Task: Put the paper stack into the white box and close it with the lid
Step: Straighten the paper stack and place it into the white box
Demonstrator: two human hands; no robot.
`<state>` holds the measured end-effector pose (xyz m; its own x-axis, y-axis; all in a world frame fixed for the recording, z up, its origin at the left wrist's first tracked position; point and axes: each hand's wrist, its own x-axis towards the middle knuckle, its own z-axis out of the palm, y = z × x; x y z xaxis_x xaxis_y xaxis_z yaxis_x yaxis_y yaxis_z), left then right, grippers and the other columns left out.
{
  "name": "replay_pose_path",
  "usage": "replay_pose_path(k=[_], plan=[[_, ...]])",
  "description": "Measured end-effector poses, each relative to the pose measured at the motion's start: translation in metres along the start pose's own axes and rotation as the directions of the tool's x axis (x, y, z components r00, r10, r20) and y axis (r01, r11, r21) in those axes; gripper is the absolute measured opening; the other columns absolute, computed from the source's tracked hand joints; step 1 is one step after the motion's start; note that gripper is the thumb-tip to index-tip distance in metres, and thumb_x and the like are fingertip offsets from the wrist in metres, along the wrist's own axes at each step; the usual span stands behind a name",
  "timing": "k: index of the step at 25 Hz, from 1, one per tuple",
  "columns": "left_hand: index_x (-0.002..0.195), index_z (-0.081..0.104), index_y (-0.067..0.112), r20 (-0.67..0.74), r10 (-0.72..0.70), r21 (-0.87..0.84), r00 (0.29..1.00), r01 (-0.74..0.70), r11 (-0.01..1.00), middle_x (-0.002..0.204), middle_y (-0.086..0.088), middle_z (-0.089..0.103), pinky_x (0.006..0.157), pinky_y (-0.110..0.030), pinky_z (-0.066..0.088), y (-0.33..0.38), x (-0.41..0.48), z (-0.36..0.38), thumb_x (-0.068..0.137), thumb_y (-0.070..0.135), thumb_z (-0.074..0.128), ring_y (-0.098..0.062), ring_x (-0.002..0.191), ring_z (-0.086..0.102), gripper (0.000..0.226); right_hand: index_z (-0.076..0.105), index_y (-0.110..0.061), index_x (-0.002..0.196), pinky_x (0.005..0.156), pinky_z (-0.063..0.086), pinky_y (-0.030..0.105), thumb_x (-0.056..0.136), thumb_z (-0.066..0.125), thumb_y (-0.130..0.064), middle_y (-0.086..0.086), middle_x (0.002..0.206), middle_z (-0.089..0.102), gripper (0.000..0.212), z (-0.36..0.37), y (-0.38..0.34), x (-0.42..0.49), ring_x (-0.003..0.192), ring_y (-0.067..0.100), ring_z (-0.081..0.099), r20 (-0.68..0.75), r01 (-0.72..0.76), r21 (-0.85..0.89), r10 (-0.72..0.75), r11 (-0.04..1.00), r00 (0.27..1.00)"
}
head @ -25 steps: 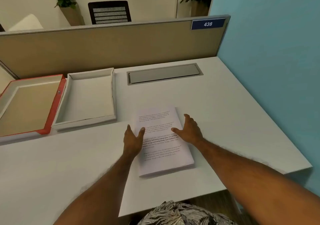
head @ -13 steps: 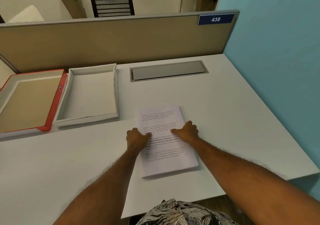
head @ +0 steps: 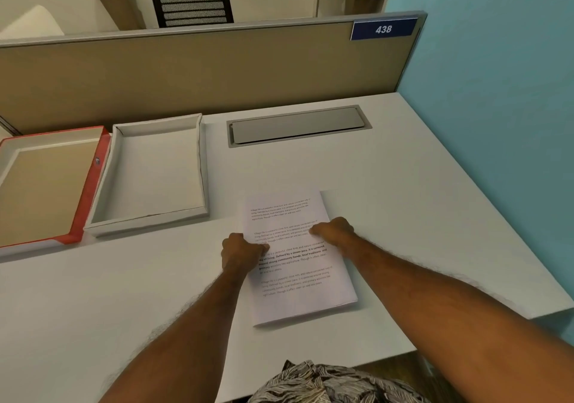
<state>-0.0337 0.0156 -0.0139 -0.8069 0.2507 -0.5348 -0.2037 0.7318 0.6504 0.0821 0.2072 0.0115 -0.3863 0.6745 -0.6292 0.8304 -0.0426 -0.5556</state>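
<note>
A stack of printed paper [head: 298, 287] lies flat on the white desk, slightly turned. My left hand [head: 240, 252] grips its left edge and my right hand [head: 334, 231] grips its right edge, thumbs on the top sheet and fingers curled at the sides. The open white box [head: 158, 172] stands empty to the upper left of the stack. Its lid [head: 46, 185], red outside and tan inside, lies upside down just left of the box.
A grey cable hatch [head: 298, 126] is set into the desk behind the stack. A tan partition [head: 186, 73] bounds the desk at the back and a blue wall [head: 497, 123] bounds it on the right. The desk's front edge runs near my body.
Both hands went from open and spread over the stack to curled around its left and right edges. The stack lies where it was.
</note>
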Motion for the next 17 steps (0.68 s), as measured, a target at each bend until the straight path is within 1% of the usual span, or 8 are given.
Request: replay_pose_path(k=[3,5,7,9,11,14,17], plan=[[0.113,0.066,0.008,0.002,-0.005,-0.028,1.0,0.005,1.0,0.118,-0.011,0.07,0.088,-0.046,0.059,0.0008,-0.0005,-0.0015,0.07,0.026,0.086,-0.031,0.099,0.07,0.051,0.062,-0.006,0.119,0.092,0.055,0.043,0.071,0.073,-0.045,0.015,0.12,0.063,0.062,0.0058,-0.0006,-0.0026,0.106,0.031,0.061,-0.045,-0.004,0.011,0.005,1.0,0.999],[0.112,0.066,0.009,0.0,-0.004,-0.04,1.0,0.004,0.999,0.117,-0.011,0.071,0.088,-0.046,0.059,0.0005,-0.0005,-0.0021,0.07,0.026,0.087,-0.031,0.098,0.071,0.05,0.062,-0.005,0.118,0.089,0.057,0.042,0.071,0.073,-0.044,0.014,0.116,0.065,0.062,0.0105,-0.0012,-0.0026,0.103,0.031,0.063,-0.066,0.005,0.074,0.0,0.997,0.998],[0.11,0.067,0.01,-0.001,-0.003,-0.053,1.0,0.003,0.999,0.117,-0.011,0.071,0.087,-0.045,0.059,-0.0003,-0.0004,-0.0018,0.069,0.025,0.087,-0.03,0.097,0.071,0.049,0.065,-0.004,0.111,0.079,0.059,0.037,0.073,0.072,-0.037,0.009,0.101,0.07,0.051,0.0093,-0.0033,-0.0005,0.088,0.026,0.067,-0.047,0.023,0.191,-0.014,0.981,0.999],[0.111,0.067,0.01,0.0,-0.002,-0.061,1.0,0.002,0.998,0.117,-0.011,0.071,0.088,-0.045,0.059,-0.0004,-0.0013,-0.0018,0.069,0.025,0.087,-0.029,0.097,0.071,0.049,0.066,-0.006,0.098,0.063,0.054,0.027,0.075,0.07,-0.031,0.001,0.08,0.067,0.034,0.0063,-0.0054,0.0003,0.071,0.019,0.064,-0.026,0.028,0.266,-0.022,0.964,0.999],[0.111,0.066,0.009,-0.005,-0.003,-0.064,1.0,0.003,0.998,0.117,-0.01,0.071,0.088,-0.046,0.059,0.0001,-0.002,-0.0021,0.069,0.025,0.087,-0.029,0.098,0.071,0.05,0.063,-0.011,0.086,0.055,0.049,0.024,0.076,0.069,-0.029,-0.002,0.072,0.064,0.022,0.0069,-0.0052,-0.001,0.066,0.016,0.062,-0.04,0.041,0.296,-0.031,0.954,0.999],[0.115,0.064,0.008,-0.002,-0.006,-0.062,1.0,0.006,0.998,0.118,-0.01,0.07,0.089,-0.048,0.058,0.001,-0.0023,-0.0017,0.069,0.026,0.087,-0.03,0.099,0.071,0.054,0.062,-0.01,0.081,0.058,0.052,0.025,0.075,0.068,-0.027,0.001,0.074,0.066,0.018,0.0086,-0.0043,-0.0013,0.068,0.019,0.064,-0.062,0.053,0.345,-0.033,0.937,0.998],[0.116,0.061,0.008,-0.001,-0.015,-0.061,1.0,0.015,0.998,0.119,-0.011,0.069,0.09,-0.048,0.058,0.0012,-0.0025,-0.0016,0.07,0.026,0.087,-0.03,0.099,0.07,0.055,0.065,-0.004,0.092,0.066,0.055,0.031,0.074,0.068,-0.025,0.009,0.086,0.07,0.028,0.0035,-0.0015,0.0032,0.079,0.027,0.068,-0.034,0.014,0.426,0.001,0.904,0.999]])
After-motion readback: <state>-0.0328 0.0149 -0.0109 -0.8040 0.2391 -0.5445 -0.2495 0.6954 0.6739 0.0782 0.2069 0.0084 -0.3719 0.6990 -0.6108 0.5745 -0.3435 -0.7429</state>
